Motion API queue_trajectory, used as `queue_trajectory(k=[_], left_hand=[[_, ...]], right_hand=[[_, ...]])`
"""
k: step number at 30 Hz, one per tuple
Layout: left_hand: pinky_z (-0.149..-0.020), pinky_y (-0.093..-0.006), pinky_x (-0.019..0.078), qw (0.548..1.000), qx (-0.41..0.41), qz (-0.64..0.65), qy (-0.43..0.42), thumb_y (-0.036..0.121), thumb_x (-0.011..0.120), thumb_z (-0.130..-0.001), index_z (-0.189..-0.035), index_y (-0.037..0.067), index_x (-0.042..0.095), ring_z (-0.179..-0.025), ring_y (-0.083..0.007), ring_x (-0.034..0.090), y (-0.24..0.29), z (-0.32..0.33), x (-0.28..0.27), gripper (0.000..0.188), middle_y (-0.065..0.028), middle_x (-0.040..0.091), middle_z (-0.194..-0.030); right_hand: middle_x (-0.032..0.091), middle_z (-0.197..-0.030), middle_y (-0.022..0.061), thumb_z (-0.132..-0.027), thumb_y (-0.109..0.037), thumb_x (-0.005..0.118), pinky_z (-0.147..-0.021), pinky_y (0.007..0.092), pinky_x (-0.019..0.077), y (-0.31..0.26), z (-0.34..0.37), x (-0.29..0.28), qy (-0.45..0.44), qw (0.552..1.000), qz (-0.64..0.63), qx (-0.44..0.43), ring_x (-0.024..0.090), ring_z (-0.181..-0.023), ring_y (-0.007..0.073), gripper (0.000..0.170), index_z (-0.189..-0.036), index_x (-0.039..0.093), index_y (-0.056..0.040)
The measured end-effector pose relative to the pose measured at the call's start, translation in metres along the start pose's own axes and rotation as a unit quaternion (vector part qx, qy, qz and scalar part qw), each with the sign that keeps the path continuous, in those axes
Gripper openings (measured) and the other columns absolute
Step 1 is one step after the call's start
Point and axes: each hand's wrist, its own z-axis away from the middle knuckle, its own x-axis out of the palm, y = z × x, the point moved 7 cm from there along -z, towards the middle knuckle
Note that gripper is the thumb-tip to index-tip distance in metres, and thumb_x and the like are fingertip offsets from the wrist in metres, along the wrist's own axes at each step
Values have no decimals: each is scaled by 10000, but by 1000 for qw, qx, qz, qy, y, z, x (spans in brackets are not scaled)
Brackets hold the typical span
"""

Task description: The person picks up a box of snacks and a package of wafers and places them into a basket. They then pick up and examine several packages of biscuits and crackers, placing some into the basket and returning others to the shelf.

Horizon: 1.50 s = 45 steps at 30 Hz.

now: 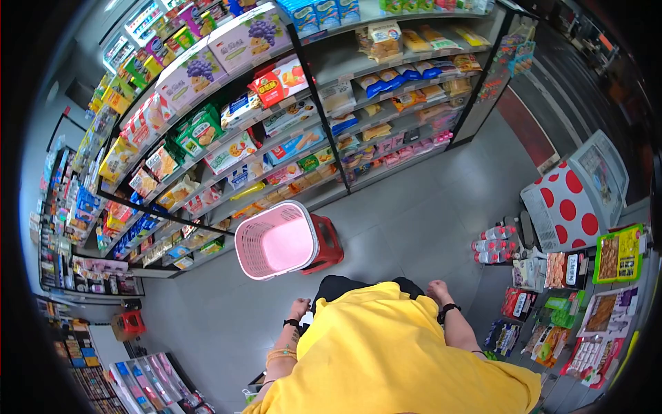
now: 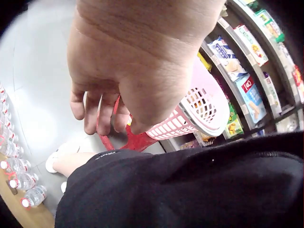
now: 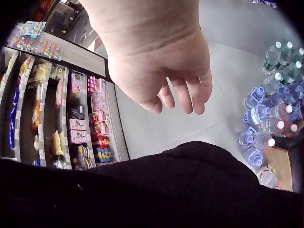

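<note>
At the person's left side hangs the left hand (image 1: pixel 299 308), its fingers loosely bent and holding nothing. In the left wrist view, the left hand's fingers (image 2: pixel 91 116) overlap part of a red basket or stand (image 2: pixel 135 142) behind them. A pink shopping basket (image 1: pixel 243 250) with a white rim sits on that red piece, ahead of the person on the floor. The right hand (image 1: pixel 438 291) hangs at the other side, away from any goods. In the right wrist view, the right hand (image 3: pixel 164 71) is relaxed over grey floor, with nothing in its fingers.
A long curved shelf (image 1: pixel 331 83) of packaged snacks runs ahead and left. To the right stand bottles (image 1: pixel 495 245), a white freezer with red dots (image 1: pixel 569 207) and a display of packaged food (image 1: pixel 545 331). Grey tiled floor (image 1: pixel 407 214) lies between.
</note>
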Motion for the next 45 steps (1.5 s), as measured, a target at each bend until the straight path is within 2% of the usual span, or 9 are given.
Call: queue_trajectory(k=[3, 5, 10, 14, 18, 27, 33, 38, 45], left_hand=[[-648, -332, 539, 999, 12, 0, 32, 366, 634, -886, -982, -14, 686, -706, -182, 684, -7, 2, -8, 395, -110, 724, -835], [-716, -374, 542, 998, 36, -23, 44, 395, 638, -863, -889, 7, 708, -718, -226, 693, -10, 7, -18, 394, -127, 718, -783], [-807, -372, 537, 993, 12, 11, 115, 438, 645, -839, -948, 23, 726, -844, -266, 706, -41, 35, -32, 437, -145, 731, -847], [-816, -364, 537, 988, -24, 59, 142, 421, 654, -838, -959, 20, 723, -857, -254, 705, -72, 75, -32, 424, -147, 733, -874], [-833, -374, 536, 987, -63, 76, 125, 421, 651, -835, -967, 10, 717, -874, -270, 706, -126, 111, -23, 437, -152, 736, -895], [-850, -407, 524, 977, -148, 92, 123, 453, 627, -828, -869, 11, 731, -881, -312, 706, -221, 153, -46, 457, -182, 730, -883], [-854, -415, 529, 972, -80, 43, 218, 451, 636, -828, -942, 30, 728, -934, -322, 696, -220, 122, -113, 445, -195, 727, -965], [-1002, -410, 462, 977, -38, -72, 199, 406, 627, -813, -942, 99, 748, -1104, -345, 611, -232, 86, -195, 355, -172, 709, -1046], [-1030, -430, 433, 986, -2, -73, 150, 384, 608, -824, -971, 67, 728, -1092, -339, 618, -263, 48, -268, 369, -187, 705, -1045]], right_hand=[[618, -871, 105, -895, -133, 636, -619, 364, 554, -2, 0, 8, -38, 999, -25, -11, 625, -686, 225, 174, -1012, 586, -13], [679, -819, 113, -895, -217, 623, -550, 341, 535, 19, -33, 11, -61, 998, -2, -29, 664, -660, 215, 195, -1016, 632, -64], [570, -748, 71, -897, -55, 573, -539, 309, 518, -22, 12, 43, -65, 997, 15, 26, 591, -631, 186, 148, -1042, 569, -25], [573, -743, 75, -895, -74, 559, -496, 290, 471, -40, 7, 66, -152, 987, 33, 31, 591, -635, 164, 103, -988, 535, -40], [638, -761, 59, -944, -199, 562, -489, 307, 515, -60, -24, 85, -153, 972, 175, 16, 646, -602, 183, 168, -1081, 572, -104], [682, -827, 37, -958, -218, 548, -486, 285, 515, -132, 6, 174, -173, 959, 224, -32, 676, -626, 170, 172, -1099, 578, -122], [679, -818, 51, -958, -210, 539, -474, 279, 514, -121, 51, 221, -152, 955, 250, -39, 669, -613, 171, 177, -1099, 577, -110], [675, -811, 52, -957, -211, 535, -469, 284, 501, -95, 110, 258, -113, 961, 249, -24, 661, -599, 169, 175, -1090, 580, -106], [683, -879, 70, -967, -230, 543, -536, 306, 514, -49, 177, 305, -103, 959, 263, -4, 683, -678, 192, 209, -1123, 574, -94]])
